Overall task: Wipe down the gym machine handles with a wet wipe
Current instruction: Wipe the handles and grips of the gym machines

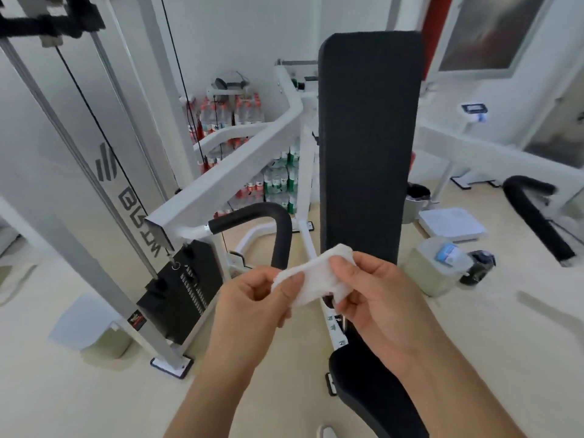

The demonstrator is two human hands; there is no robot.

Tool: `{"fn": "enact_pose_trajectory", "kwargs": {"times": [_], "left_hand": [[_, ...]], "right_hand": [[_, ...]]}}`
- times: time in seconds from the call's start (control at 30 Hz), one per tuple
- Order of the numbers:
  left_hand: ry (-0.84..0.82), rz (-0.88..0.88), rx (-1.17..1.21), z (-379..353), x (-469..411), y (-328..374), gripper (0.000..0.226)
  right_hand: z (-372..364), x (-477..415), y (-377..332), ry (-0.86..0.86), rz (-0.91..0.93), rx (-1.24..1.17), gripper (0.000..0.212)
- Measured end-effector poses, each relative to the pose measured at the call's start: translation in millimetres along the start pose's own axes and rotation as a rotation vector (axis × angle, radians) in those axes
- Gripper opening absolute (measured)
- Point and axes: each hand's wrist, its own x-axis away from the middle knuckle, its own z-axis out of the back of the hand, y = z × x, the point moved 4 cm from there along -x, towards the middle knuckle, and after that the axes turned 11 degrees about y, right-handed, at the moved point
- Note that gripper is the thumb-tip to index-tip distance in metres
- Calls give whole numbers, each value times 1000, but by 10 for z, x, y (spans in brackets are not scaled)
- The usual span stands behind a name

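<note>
A white wet wipe (pixel 316 275) is stretched between both hands in front of the machine. My left hand (pixel 252 301) pinches its left end with thumb and fingers. My right hand (pixel 376 298) pinches the right end, thumb on top. Just behind the hands, the left handle (pixel 275 229), a curved bar in black foam, bends down from the white machine arm (pixel 227 172). The right handle (pixel 537 216), also black foam, sits far right, away from both hands. Neither hand touches a handle.
The tall black back pad (pixel 366 137) stands upright in the middle, with the black seat (pixel 376 380) below it. A weight stack (pixel 180 289) and cable sit at left. A wipe container (pixel 437 267) stands on the floor at right. Packs of bottled water (pixel 249 115) are stacked behind.
</note>
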Motion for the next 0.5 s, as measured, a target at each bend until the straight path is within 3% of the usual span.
{"fn": "enact_pose_trajectory", "kwargs": {"times": [0.1,0.3,0.5], "left_hand": [[-46,29,48,-210,207,-26,28],[-274,270,584,-880,567,65,20],[-512,349,600,-1791,954,171,26]], "right_hand": [[285,249,-58,83,3,-94,13],[971,606,-216,168,16,-209,13],[2027,894,-491,293,109,-192,14]]}}
